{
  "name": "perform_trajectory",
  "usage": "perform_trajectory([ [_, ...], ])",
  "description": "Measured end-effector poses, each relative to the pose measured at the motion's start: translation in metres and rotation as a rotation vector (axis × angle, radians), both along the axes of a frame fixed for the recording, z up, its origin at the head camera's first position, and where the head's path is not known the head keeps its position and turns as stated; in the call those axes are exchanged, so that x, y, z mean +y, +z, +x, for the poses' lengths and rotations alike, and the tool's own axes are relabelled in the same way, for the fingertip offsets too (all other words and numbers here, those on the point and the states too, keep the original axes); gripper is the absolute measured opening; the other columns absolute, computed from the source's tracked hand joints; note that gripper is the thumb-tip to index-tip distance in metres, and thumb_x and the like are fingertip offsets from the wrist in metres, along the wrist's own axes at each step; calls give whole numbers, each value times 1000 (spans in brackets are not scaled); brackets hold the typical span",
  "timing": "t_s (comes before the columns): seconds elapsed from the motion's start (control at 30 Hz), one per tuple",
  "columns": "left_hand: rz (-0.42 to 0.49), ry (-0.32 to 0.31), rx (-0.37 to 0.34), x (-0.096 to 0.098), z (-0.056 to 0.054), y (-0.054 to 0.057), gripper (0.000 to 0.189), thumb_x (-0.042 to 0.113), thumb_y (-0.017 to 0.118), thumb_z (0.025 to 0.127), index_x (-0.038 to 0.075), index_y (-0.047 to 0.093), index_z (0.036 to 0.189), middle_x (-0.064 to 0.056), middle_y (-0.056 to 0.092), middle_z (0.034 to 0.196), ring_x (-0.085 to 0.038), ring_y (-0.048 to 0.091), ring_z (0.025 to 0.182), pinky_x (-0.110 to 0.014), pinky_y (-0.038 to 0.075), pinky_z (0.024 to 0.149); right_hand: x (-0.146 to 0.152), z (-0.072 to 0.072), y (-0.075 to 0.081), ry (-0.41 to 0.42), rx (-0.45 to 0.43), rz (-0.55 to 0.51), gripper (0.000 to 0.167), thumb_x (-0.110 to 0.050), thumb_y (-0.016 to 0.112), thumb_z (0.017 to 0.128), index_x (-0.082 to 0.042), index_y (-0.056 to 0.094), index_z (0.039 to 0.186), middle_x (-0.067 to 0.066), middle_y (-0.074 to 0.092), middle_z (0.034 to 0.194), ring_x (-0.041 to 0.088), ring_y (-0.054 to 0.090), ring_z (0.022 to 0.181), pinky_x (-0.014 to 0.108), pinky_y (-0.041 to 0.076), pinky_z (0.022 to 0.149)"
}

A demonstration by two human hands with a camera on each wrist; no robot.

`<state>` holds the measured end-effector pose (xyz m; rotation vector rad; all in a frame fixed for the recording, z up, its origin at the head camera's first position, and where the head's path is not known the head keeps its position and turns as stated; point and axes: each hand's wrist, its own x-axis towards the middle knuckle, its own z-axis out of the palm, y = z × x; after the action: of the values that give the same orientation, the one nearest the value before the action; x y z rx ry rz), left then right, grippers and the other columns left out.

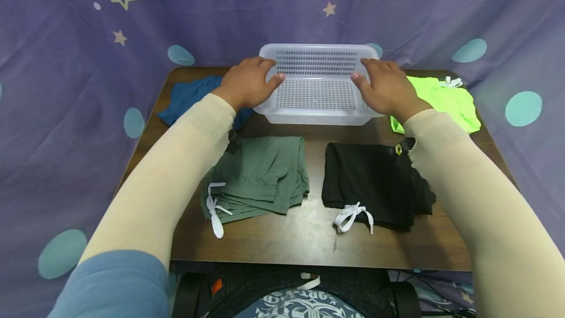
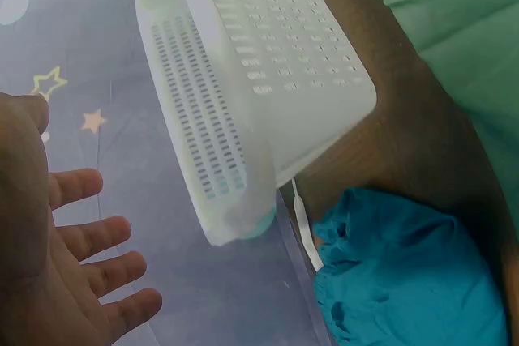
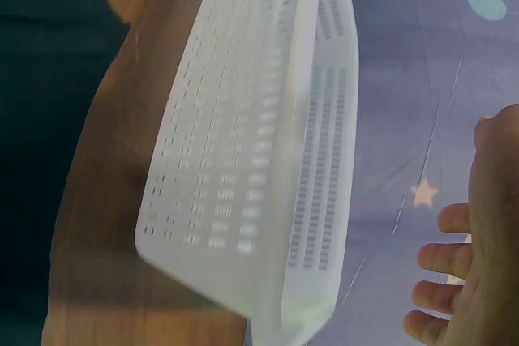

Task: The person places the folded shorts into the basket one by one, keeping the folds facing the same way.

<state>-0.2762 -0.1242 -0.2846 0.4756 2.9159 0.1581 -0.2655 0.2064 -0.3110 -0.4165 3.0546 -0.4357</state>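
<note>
White perforated basket (image 1: 314, 118) observed at the far side of the brown bench (image 1: 318, 247), rim uppermost. The person's left hand (image 1: 250, 82) is stationed at the basket's left end, the right hand (image 1: 388, 86) at its right end. The fingers of both are extended, loosely spread and slightly bent, with hold of nothing; the wrist views show each hand apart from the basket wall. Left of the basket lies a crumpled blue garment (image 1: 187, 97), partly covered by the left forearm. Right of the basket is a lime garment (image 1: 446, 104) with a white cord (image 1: 451, 82), its near side obstructed by the right forearm. In front of the basket, toward the person, are two folded garments: green (image 1: 269, 175) to the left and black (image 1: 366, 180) to the right, set apart, each with a white drawstring hanging toward the near edge. Sleeves obscure the outer margins of both. Behind the basket hangs a purple curtain (image 1: 273, 13) printed with stars and spots; whether the two touch cannot be determined.
</note>
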Motion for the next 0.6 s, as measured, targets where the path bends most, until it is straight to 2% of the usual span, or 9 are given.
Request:
perform_trajectory([
  [0.17, 30, 11, 10, -14, 0, -3, 77, 64, 21, 105, 14, 24, 164, -14, 24, 167, -35, 20, 152, -56, 20, 120, -19, 2, 2, 54, 69, -52, 72, -51, 24, 108, 0, 30, 159, 23, 38, 159, 44, 29, 147, 56, 16, 121],
  [0.4, 83, 31, 37, -35, 2, -11, 75, 61, 24, 106, 11, 28, 162, -15, 29, 165, -37, 25, 150, -59, 23, 118, -45, 3, 0, 80, 75, -78, 71, -50, 26, 108, 0, 33, 158, 21, 40, 158, 41, 31, 148, 53, 18, 121],
  [0.6, 117, 56, 34, -48, 4, -17, 74, 61, 26, 106, 13, 29, 162, -13, 28, 165, -37, 24, 151, -62, 22, 118, -62, 1, -5, 114, 106, -110, 68, -48, 30, 109, 1, 37, 156, 21, 43, 156, 40, 34, 146, 50, 21, 121],
])
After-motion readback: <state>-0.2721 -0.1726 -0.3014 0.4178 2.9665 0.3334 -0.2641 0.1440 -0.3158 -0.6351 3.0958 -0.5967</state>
